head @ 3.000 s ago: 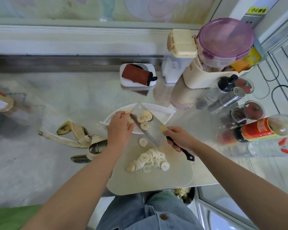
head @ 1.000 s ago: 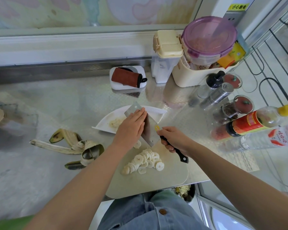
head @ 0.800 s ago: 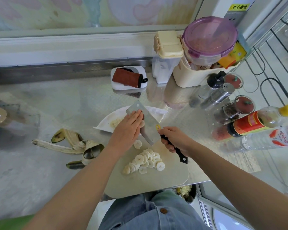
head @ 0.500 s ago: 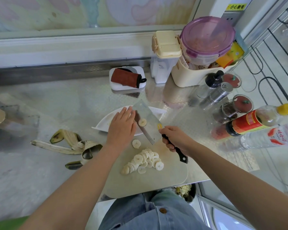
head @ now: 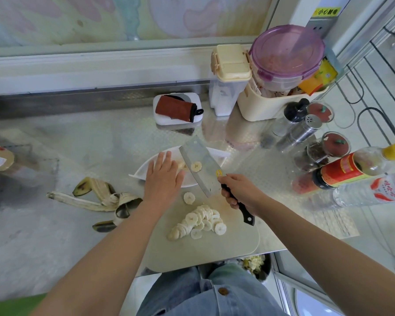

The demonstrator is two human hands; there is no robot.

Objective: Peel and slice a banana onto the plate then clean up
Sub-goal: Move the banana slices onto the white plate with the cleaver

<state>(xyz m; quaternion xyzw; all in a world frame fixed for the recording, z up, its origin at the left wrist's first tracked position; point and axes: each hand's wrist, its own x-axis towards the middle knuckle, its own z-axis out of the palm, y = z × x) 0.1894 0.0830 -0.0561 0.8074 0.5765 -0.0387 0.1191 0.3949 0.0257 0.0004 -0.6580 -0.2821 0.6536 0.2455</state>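
Right hand (head: pixel 240 190) grips the black handle of the cleaver (head: pixel 192 151), fingers curled round it. The blade is tilted over the plate (head: pixel 216 154) with one banana slice (head: pixel 196 166) stuck on its flat. Left hand (head: pixel 163 181) lies flat with fingers straight over the plate's near rim, just left of the blade, holding nothing. A few pale slices on the plate are half hidden behind the fingers.

The white plate touches the far edge of the cutting board (head: pixel 203 249). The board's near edge sits at the front edge of the counter (head: pixel 43 236). On the board are a fanned pile of slices (head: pixel 201 221), round and cream-coloured, and a lone slice (head: pixel 189 198) between the pile and the plate.

The banana peel (head: pixel 94 199) is splayed left of the board, with bare counter beyond it. The right side is crowded: sauce bottle (head: pixel 347 167) and spice jars (head: pixel 324 149) are near the knife hand.
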